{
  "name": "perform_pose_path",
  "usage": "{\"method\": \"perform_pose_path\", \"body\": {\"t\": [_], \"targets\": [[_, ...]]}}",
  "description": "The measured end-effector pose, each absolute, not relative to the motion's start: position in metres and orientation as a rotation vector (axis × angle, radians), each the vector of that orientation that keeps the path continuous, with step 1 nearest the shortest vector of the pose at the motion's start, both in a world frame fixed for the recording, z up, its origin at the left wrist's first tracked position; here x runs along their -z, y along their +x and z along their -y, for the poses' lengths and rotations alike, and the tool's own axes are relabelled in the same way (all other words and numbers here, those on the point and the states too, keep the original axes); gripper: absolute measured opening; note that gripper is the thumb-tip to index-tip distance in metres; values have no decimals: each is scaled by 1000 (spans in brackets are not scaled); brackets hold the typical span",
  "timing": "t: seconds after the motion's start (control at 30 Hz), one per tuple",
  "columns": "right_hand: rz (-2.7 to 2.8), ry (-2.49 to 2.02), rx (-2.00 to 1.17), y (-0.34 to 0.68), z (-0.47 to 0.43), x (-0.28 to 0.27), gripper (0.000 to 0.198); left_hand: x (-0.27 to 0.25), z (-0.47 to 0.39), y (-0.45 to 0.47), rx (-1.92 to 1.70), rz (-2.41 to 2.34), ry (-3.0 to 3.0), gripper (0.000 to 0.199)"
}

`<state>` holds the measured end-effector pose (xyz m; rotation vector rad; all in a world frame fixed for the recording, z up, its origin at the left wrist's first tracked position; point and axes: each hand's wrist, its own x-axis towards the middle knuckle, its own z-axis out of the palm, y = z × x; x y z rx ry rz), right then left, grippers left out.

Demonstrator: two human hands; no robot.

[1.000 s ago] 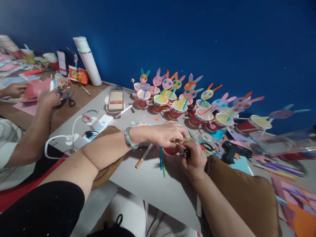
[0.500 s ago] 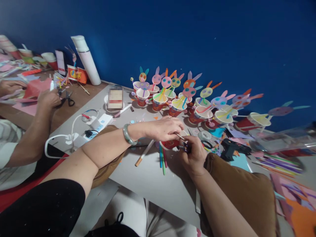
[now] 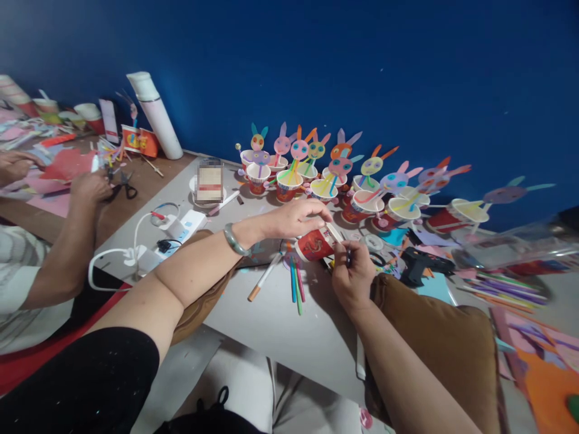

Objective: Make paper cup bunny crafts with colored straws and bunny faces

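Observation:
A red paper cup (image 3: 313,244) lies on its side between my hands, its white rim turned to the right. My left hand (image 3: 294,218), with a green bangle at the wrist, arches over the cup from above, fingers curled around its upper side. My right hand (image 3: 353,274) is closed at the cup's rim, thumb and fingertips pressed together. Something small and dark shows between its fingers; I cannot make out its kind. Just below the cup lie colored sticks (image 3: 297,286) and a white marker with a tan end (image 3: 263,278).
Several paper cups with rabbit faces (image 3: 323,188) line the blue wall. A black glue gun (image 3: 423,265) and brown cushion (image 3: 434,343) are at right. A power strip (image 3: 185,228) with white cables lies left. Beyond it, a co-worker's hand (image 3: 93,185) is near scissors (image 3: 125,184).
My hands have shifted on the cup, and its red side and rim now show more. The thin stick seen between my fingers earlier is no longer visible. The view has moved slightly.

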<state>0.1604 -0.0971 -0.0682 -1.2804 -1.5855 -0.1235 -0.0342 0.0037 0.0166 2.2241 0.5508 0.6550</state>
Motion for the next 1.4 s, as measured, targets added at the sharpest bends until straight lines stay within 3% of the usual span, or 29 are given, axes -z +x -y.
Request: {"method": "perform_pose_path", "body": {"t": [0.17, 0.33, 0.47, 0.57, 0.73, 1.03, 1.17, 1.3, 1.4], "targets": [[1679, -1197, 177, 159, 99, 70, 6, -6, -6, -32, -497, -393, 2389, 38], [1842, -1082, 284, 161, 104, 67, 24, 0, 0, -30, -545, -500, 2324, 96], [1903, -1000, 364, 161, 105, 63, 33, -1, 3, -29, -431, -545, 2224, 114], [1905, -968, 381, 160, 106, 61, 35, -1, 2, -28, -411, -569, 2225, 108], [1906, -931, 337, 160, 106, 63, 37, -4, -4, -26, -418, -574, 2142, 72], [1579, -1049, 330, 161, 99, 61, 16, -8, -6, -26, -730, -705, 1707, 58], [1528, -1364, 67, 167, 97, 59, 14, -12, -6, -28, -971, -701, 1498, 61], [1818, -1683, -316, 169, 98, 47, 20, -15, -8, -30, -1091, -670, 1418, 55], [2142, -1920, -420, 160, 103, 34, 23, -15, -12, -30, -1156, -644, 1363, 55]]}}
